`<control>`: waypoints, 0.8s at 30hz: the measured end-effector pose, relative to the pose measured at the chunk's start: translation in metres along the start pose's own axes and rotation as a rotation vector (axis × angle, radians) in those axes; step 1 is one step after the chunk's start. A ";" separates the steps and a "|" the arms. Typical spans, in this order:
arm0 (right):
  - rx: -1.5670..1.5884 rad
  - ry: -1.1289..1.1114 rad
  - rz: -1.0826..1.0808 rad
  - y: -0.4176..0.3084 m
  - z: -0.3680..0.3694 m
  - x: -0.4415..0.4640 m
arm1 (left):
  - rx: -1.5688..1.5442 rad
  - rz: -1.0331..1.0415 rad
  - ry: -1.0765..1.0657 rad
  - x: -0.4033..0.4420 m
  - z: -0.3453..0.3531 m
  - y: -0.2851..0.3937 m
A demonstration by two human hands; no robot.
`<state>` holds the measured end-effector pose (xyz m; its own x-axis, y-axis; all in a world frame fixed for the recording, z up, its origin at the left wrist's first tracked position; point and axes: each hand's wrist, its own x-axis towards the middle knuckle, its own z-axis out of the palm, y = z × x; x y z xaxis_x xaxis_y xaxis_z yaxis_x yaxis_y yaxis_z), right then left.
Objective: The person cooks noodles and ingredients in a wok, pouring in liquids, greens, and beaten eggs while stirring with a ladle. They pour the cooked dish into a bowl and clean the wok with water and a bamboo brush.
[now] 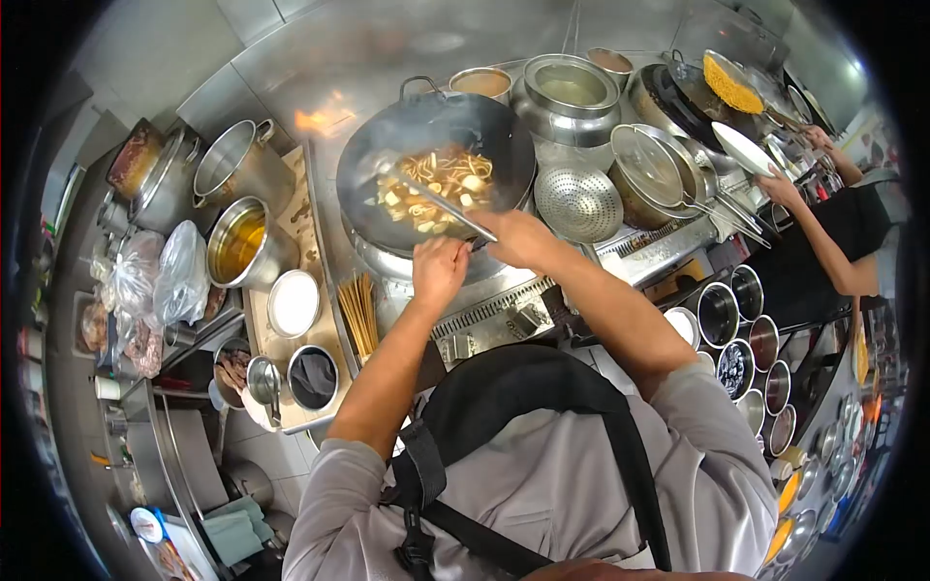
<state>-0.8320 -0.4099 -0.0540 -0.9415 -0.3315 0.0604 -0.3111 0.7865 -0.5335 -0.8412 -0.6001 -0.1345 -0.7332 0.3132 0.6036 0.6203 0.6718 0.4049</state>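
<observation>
A large dark wok (373,208) sits on the stove, with noodles, pale chunks and brown sauce (441,179) steaming inside. My left hand (442,269) is closed at the wok's near edge, where its handle is hidden by the fingers. Just to its right, my right hand (513,239) grips the handle of a metal ladle (441,200). The ladle reaches up and left over the food, its head blurred by motion and steam at the wok's left side.
Flames (326,118) rise behind the wok's left. A perforated strainer (579,201) lies to its right, and a pot of yellow liquid (242,242) stands left. At far right another person (823,232) holds a white plate (742,148) and a ladle of yellow food (732,87).
</observation>
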 end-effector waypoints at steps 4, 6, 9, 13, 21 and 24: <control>-0.198 -0.111 -0.022 0.037 -0.012 -0.015 | -0.043 -0.007 -0.006 0.002 -0.008 0.001; -0.188 -0.098 -0.034 0.056 -0.021 -0.032 | -0.045 0.006 -0.002 -0.001 -0.009 -0.001; -0.019 0.139 -0.037 0.064 -0.031 -0.066 | -0.050 0.018 0.021 0.001 -0.005 0.000; 0.907 0.114 0.416 0.039 -0.022 -0.120 | -0.039 0.007 0.032 0.003 -0.008 0.002; 0.663 0.707 0.270 0.178 -0.129 0.016 | 0.002 -0.041 0.057 0.002 -0.002 0.009; 0.781 0.852 0.289 0.225 -0.204 0.108 | 0.001 -0.061 0.075 0.003 -0.002 0.011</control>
<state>-1.0297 -0.1624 0.0045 -0.8385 0.4907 0.2368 -0.1883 0.1469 -0.9711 -0.8361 -0.5933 -0.1274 -0.7464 0.2205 0.6279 0.5749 0.6889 0.4414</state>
